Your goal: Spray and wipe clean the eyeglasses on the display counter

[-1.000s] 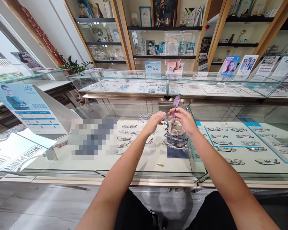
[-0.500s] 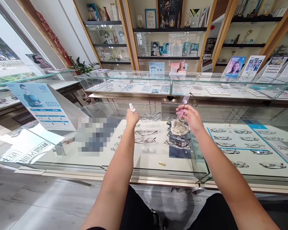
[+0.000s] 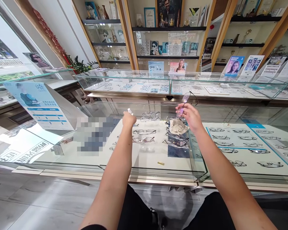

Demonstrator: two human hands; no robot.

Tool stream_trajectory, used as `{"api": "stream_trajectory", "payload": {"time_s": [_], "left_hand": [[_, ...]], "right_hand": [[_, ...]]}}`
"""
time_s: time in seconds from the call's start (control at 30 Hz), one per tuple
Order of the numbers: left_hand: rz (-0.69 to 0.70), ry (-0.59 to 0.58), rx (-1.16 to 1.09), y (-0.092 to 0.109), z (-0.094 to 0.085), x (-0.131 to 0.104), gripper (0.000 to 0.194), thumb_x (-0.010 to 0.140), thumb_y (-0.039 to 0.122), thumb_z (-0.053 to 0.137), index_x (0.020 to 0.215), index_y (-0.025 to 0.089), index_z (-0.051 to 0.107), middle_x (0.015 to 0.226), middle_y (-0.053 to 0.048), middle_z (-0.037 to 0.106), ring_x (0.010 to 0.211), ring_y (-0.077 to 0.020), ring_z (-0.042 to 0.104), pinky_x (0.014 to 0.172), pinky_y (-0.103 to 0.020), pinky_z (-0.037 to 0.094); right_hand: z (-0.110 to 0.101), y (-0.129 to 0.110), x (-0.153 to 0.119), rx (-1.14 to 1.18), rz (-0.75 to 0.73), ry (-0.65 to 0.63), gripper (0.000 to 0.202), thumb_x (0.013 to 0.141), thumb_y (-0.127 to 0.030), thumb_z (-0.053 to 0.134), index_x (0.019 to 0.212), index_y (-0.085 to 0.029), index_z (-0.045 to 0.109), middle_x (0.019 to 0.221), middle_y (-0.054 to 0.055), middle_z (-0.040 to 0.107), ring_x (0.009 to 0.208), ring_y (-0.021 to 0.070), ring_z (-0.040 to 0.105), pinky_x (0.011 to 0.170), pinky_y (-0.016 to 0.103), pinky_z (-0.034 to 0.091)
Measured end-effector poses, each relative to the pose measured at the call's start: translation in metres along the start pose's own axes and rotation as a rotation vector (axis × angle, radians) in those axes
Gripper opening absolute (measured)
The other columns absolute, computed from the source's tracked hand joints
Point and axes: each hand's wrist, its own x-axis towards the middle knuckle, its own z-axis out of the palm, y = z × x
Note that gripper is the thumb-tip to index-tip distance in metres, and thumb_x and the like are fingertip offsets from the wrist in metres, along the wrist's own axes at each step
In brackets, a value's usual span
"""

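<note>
My left hand (image 3: 129,120) is closed around a small white bottle (image 3: 130,111); only its top shows above my fingers. Between the fingertips of my right hand (image 3: 192,117) is a pair of eyeglasses (image 3: 186,97), held up on end, with one lens above the other and a thin dark temple sticking out to the right. The lenses reflect pink and purple. A crumpled beige cloth (image 3: 178,126) lies just below and left of my right hand, above rows of frames. Both hands are over the glass display case (image 3: 144,156).
Rows of eyeglasses (image 3: 144,131) lie inside the case. A blue-and-white sign (image 3: 42,105) stands on the left, beside a glossy white sheet (image 3: 36,143). Another glass counter (image 3: 127,75) runs behind, with small signs on top. Shelves (image 3: 168,28) line the back wall.
My left hand has moved slightly down and left, and the bottle has tilted and sunk lower behind my fingers. My right hand still holds the eyeglasses in nearly the same place.
</note>
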Motion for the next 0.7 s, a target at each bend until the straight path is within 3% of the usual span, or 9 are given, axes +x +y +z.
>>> {"api": "stream_trajectory", "payload": {"time_s": [0.1, 0.17, 0.27, 0.3, 0.37, 0.43, 0.5, 0.63, 0.7], "left_hand": [[0.036, 0.153, 0.007, 0.012, -0.004, -0.017, 0.073, 0.082, 0.019, 0.084, 0.141, 0.018, 0.041, 0.167, -0.033, 0.045, 0.164, -0.0439, 0.039, 0.128, -0.062, 0.036], [0.157, 0.329, 0.004, 0.024, -0.006, -0.036, 0.078, 0.087, 0.024, 0.079, 0.151, 0.017, 0.035, 0.179, -0.031, 0.025, 0.173, -0.0403, 0.019, 0.135, -0.061, 0.025], [0.454, 0.447, -0.071, 0.041, -0.002, -0.072, 0.069, 0.092, 0.025, 0.072, 0.152, 0.019, 0.038, 0.172, -0.025, 0.04, 0.163, -0.0384, 0.036, 0.129, -0.058, 0.034], [0.559, 0.4, -0.102, 0.046, 0.001, -0.084, 0.063, 0.093, 0.025, 0.07, 0.149, 0.02, 0.043, 0.163, -0.023, 0.05, 0.155, -0.038, 0.046, 0.125, -0.056, 0.037], [0.745, 0.18, -0.133, 0.052, 0.013, -0.105, 0.041, 0.096, 0.026, 0.066, 0.135, 0.02, 0.055, 0.137, -0.017, 0.069, 0.132, -0.035, 0.062, 0.118, -0.052, 0.041], [0.841, -0.076, -0.116, 0.053, 0.029, -0.121, 0.024, 0.099, 0.034, 0.065, 0.12, 0.022, 0.062, 0.112, -0.011, 0.076, 0.111, -0.0323, 0.068, 0.108, -0.047, 0.045], [0.84, -0.254, -0.064, 0.053, 0.046, -0.132, 0.026, 0.097, 0.046, 0.07, 0.108, 0.024, 0.065, 0.1, -0.009, 0.075, 0.097, -0.0308, 0.068, 0.093, -0.041, 0.047], [0.75, -0.367, 0.109, 0.05, 0.071, -0.141, 0.045, 0.088, 0.067, 0.076, 0.09, 0.024, 0.061, 0.094, -0.01, 0.073, 0.086, -0.0307, 0.066, 0.077, -0.037, 0.041], [0.744, -0.392, 0.162, 0.048, 0.079, -0.141, 0.046, 0.085, 0.066, 0.079, 0.082, 0.025, 0.058, 0.089, -0.01, 0.072, 0.087, -0.0319, 0.067, 0.077, -0.037, 0.041]], "right_hand": [[-0.002, -0.001, 0.001, 0.012, -0.008, 0.003, 0.023, 0.084, -0.041, 0.074, 0.103, -0.028, 0.08, 0.107, 0.003, 0.083, 0.097, 0.0209, 0.076, 0.081, 0.033, 0.057], [-0.003, -0.002, 0.002, 0.031, -0.019, 0.012, 0.022, 0.083, -0.039, 0.074, 0.102, -0.028, 0.081, 0.105, 0.002, 0.083, 0.096, 0.0202, 0.076, 0.08, 0.032, 0.057], [-0.006, -0.004, 0.004, 0.054, -0.034, 0.031, 0.022, 0.082, -0.038, 0.075, 0.1, -0.028, 0.081, 0.104, 0.002, 0.083, 0.095, 0.0198, 0.076, 0.079, 0.032, 0.056], [-0.007, -0.004, 0.005, 0.054, -0.037, 0.037, 0.022, 0.082, -0.039, 0.075, 0.1, -0.028, 0.081, 0.104, 0.002, 0.083, 0.095, 0.02, 0.076, 0.079, 0.032, 0.056], [-0.008, -0.005, 0.005, 0.038, -0.04, 0.04, 0.022, 0.082, -0.041, 0.075, 0.1, -0.029, 0.079, 0.105, 0.003, 0.083, 0.096, 0.0207, 0.076, 0.08, 0.033, 0.057], [-0.008, -0.005, 0.006, 0.009, -0.042, 0.034, 0.023, 0.084, -0.043, 0.074, 0.102, -0.03, 0.078, 0.107, 0.003, 0.083, 0.098, 0.0211, 0.075, 0.081, 0.034, 0.058], [-0.009, -0.004, 0.007, -0.013, -0.043, 0.027, 0.024, 0.085, -0.044, 0.073, 0.104, -0.031, 0.077, 0.109, 0.003, 0.082, 0.099, 0.0211, 0.075, 0.083, 0.034, 0.058], [-0.008, -0.002, 0.007, -0.005, -0.046, 0.012, 0.023, 0.086, -0.043, 0.072, 0.104, -0.03, 0.077, 0.109, 0.002, 0.082, 0.098, 0.0208, 0.075, 0.082, 0.033, 0.057], [-0.007, -0.002, 0.006, -0.007, -0.041, 0.003, 0.023, 0.086, -0.043, 0.072, 0.104, -0.03, 0.077, 0.109, 0.003, 0.082, 0.099, 0.0209, 0.075, 0.082, 0.033, 0.057]]}}
